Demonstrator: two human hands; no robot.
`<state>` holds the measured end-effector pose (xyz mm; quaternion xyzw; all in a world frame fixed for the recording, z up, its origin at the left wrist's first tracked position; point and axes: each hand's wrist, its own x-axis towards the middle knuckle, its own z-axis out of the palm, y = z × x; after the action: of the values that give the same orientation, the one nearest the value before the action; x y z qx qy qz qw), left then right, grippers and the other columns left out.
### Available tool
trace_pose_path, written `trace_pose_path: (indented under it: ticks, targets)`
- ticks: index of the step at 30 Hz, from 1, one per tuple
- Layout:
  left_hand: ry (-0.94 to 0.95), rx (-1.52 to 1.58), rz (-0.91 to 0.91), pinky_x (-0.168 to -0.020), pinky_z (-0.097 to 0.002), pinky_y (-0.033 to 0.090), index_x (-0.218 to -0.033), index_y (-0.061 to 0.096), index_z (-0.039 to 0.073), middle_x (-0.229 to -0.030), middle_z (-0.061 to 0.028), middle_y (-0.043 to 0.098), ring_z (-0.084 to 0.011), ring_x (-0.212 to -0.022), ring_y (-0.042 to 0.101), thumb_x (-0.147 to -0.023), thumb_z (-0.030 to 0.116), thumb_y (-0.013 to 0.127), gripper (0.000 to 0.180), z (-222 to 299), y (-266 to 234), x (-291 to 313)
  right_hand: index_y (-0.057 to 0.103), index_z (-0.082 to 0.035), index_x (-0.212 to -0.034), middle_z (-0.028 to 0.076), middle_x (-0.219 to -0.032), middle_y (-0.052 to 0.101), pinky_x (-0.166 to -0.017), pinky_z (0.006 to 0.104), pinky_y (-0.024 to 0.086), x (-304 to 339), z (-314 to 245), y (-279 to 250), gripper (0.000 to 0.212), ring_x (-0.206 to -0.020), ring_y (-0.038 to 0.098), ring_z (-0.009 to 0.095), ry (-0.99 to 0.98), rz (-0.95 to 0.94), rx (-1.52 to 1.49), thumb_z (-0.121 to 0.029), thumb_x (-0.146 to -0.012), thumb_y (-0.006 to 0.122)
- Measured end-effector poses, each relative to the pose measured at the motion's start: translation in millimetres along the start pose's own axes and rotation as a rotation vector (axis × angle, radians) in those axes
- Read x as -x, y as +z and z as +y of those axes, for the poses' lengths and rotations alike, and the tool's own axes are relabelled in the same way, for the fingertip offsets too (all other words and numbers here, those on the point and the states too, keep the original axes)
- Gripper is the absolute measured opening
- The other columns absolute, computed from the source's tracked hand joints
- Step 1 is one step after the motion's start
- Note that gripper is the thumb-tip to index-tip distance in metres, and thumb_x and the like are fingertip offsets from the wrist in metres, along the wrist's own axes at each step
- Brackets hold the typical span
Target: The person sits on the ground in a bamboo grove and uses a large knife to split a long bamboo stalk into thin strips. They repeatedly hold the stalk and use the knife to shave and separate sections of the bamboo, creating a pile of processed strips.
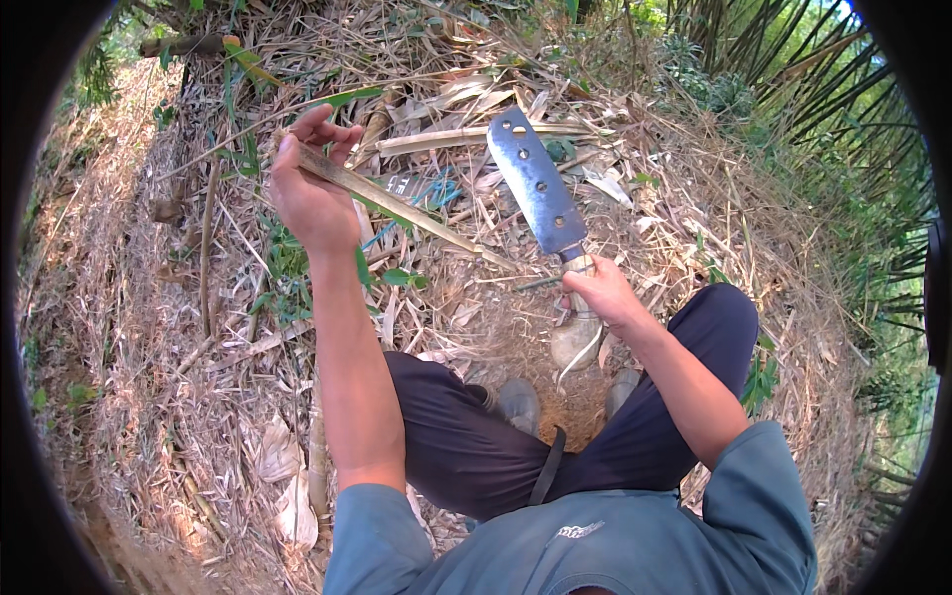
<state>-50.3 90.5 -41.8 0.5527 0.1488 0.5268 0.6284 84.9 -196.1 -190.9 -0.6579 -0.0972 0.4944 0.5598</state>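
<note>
Out ahead on the left, my left hand (315, 193) has its fingers loosely curled around a split bamboo strip (405, 206). The strip slants down to the right, its far tip near the ground in front of me. My right hand (602, 290) is closed round the handle of a cleaver (535, 181). The broad steel blade, with several round holes along it, points up and slightly left. Below that hand is a pale rounded thing (573, 342), partly covered; I cannot tell what it is. A thin pale sliver (582, 359) curls over it.
Dry bamboo leaves and stalks litter the ground. A split bamboo piece (456, 139) lies beyond the blade. Blue cord (436, 190) lies under the strip. My boots (519, 405) stand between my bent knees. Dense bamboo stems (793, 50) rise at the far right.
</note>
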Motion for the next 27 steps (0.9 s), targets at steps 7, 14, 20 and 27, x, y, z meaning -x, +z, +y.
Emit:
trace_pose_path:
  ticks: [7, 14, 20, 27]
  targets:
    - [0.059, -0.143, 0.093, -0.077, -0.0348, 0.048, -0.112, 0.064, -0.007, -0.085, -0.0044, 0.05, -0.0152, -0.078, 0.048, -0.101, 0.029, 0.032, 0.049, -4, -1, 1, 0.055, -0.006, -0.092, 0.006, -0.07, 0.057, -0.05, 0.0325, 0.054, 26, 27, 19, 0.011, -0.055, 0.059, 0.015, 0.305, -0.082, -0.36, -0.007, -0.083, 0.062]
    - [0.04, -0.001, 0.201, -0.071, -0.0325, 0.044, -0.106, 0.052, 0.005, -0.082, -0.0045, 0.049, -0.0151, -0.073, 0.046, -0.095, 0.02, 0.036, 0.024, -2, 2, 1, 0.055, -0.008, -0.088, 0.003, -0.068, 0.055, -0.048, 0.0285, 0.055, 18, 64, 23, 0.009, -0.052, 0.056, 0.012, 0.691, -0.185, -0.51, -0.004, -0.084, 0.062]
    - [0.104, 0.024, 0.178, -0.078, -0.0372, 0.043, -0.088, 0.047, 0.006, -0.083, -0.0072, 0.047, -0.0194, -0.078, 0.046, -0.088, 0.015, 0.037, 0.013, 1, -4, 1, 0.057, -0.008, -0.082, 0.002, -0.068, 0.056, -0.047, 0.028, 0.055, 15, 71, 29, 0.009, -0.053, 0.057, 0.011, 0.685, -0.215, -0.512, -0.01, -0.086, 0.065]
    - [0.208, -0.102, 0.133, -0.079, -0.0373, 0.04, -0.077, 0.043, 0.007, -0.08, -0.0067, 0.044, -0.0188, -0.077, 0.041, -0.084, 0.015, 0.037, 0.012, 7, -4, 7, 0.055, -0.008, -0.083, 0.003, -0.069, 0.056, -0.045, 0.0263, 0.052, 23, 50, 32, 0.007, -0.055, 0.058, 0.011, 0.635, -0.33, -0.39, -0.007, -0.083, 0.062]
